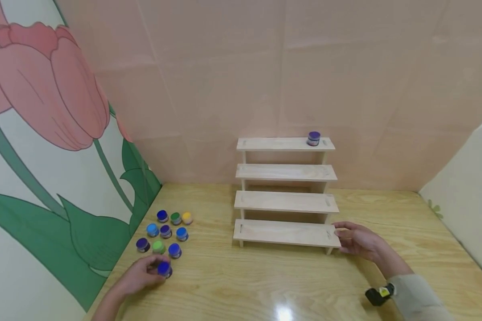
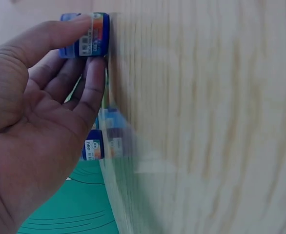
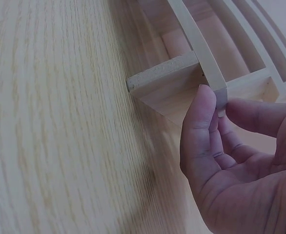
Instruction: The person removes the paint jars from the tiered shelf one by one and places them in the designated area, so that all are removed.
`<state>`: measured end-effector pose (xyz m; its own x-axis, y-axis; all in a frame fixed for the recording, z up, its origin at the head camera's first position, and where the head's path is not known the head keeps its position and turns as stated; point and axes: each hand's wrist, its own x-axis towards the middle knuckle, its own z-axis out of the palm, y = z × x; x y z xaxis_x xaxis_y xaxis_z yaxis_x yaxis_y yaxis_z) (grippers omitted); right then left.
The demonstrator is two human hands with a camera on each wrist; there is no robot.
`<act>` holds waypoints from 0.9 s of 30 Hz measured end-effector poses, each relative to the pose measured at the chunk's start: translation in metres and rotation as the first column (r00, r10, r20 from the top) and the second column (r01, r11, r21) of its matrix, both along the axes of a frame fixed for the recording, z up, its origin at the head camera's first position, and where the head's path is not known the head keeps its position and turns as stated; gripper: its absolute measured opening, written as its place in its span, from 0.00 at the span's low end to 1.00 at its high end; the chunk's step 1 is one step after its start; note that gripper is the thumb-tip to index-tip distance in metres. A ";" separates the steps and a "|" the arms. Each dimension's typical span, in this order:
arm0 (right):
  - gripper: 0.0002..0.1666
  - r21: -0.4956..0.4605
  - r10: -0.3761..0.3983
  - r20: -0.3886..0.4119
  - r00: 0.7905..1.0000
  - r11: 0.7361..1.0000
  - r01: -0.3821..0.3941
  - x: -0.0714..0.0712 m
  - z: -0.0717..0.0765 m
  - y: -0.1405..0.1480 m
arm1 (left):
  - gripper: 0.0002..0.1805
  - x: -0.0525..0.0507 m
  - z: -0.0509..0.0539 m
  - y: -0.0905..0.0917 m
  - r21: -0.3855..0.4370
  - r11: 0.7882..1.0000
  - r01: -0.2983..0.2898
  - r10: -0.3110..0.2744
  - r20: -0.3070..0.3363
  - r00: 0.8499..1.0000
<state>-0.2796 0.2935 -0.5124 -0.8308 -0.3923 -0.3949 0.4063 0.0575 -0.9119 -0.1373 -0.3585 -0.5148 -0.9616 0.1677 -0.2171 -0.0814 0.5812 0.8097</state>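
My left hand [image 1: 143, 273] grips a small paint jar with a blue lid [image 1: 164, 269] at the lower left, thumb on one side and fingers on the other. In the left wrist view the same jar [image 2: 87, 36] shows a printed label, close to the tabletop. Several more jars, among them a light green one [image 1: 158, 247] and a yellow one [image 1: 187, 218], stand grouped just beyond that hand. At the right, my right hand [image 1: 359, 240] pinches the end of the lowest board of a pale wooden tiered rack [image 1: 285, 232]. Thumb and fingertips meet the board's corner [image 3: 221, 97].
One purple-lidded jar [image 1: 313, 138] stands near the right end of the rack's top board. The wooden table [image 1: 241, 285] meets a pink backdrop [image 1: 209, 89] behind and a tulip-painted panel [image 1: 52, 84] on the left. A black device [image 1: 379, 294] sits at the right wrist.
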 end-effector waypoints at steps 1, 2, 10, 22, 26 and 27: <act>0.15 -0.003 0.002 -0.002 1.000 1.000 -0.002 0.000 0.000 0.000 | 0.27 0.000 0.001 0.000 -0.016 1.000 -0.004 0.004 0.004 1.000; 0.14 -0.009 0.003 -0.004 1.000 1.000 -0.003 0.000 0.000 0.000 | 0.27 0.000 0.002 0.001 -0.033 0.999 -0.004 0.004 0.004 1.000; 0.12 -0.045 0.024 -0.015 1.000 0.999 -0.024 0.001 0.000 0.000 | 0.27 -0.002 0.039 0.009 -0.094 0.995 0.012 -0.017 -0.055 0.998; 0.13 -0.052 0.037 -0.044 0.998 0.998 -0.040 0.002 0.002 0.000 | 0.18 -0.055 0.097 0.074 -0.168 0.973 0.155 -0.202 -0.315 0.927; 0.12 -0.049 0.030 -0.044 0.999 0.998 -0.032 0.003 0.001 -0.001 | 0.17 -0.073 0.109 0.102 -0.154 0.972 0.179 -0.225 -0.374 0.900; 0.12 -0.048 0.030 -0.045 0.999 0.998 -0.032 0.003 0.001 -0.001 | 0.17 -0.078 0.112 0.108 -0.148 0.972 0.185 -0.229 -0.385 0.894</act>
<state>-0.2763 0.2926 -0.5114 -0.8341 -0.4364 -0.3374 0.3639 0.0243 -0.9311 -0.2155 -0.2506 -0.4032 -0.9171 0.3701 0.1481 0.3655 0.6323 0.6831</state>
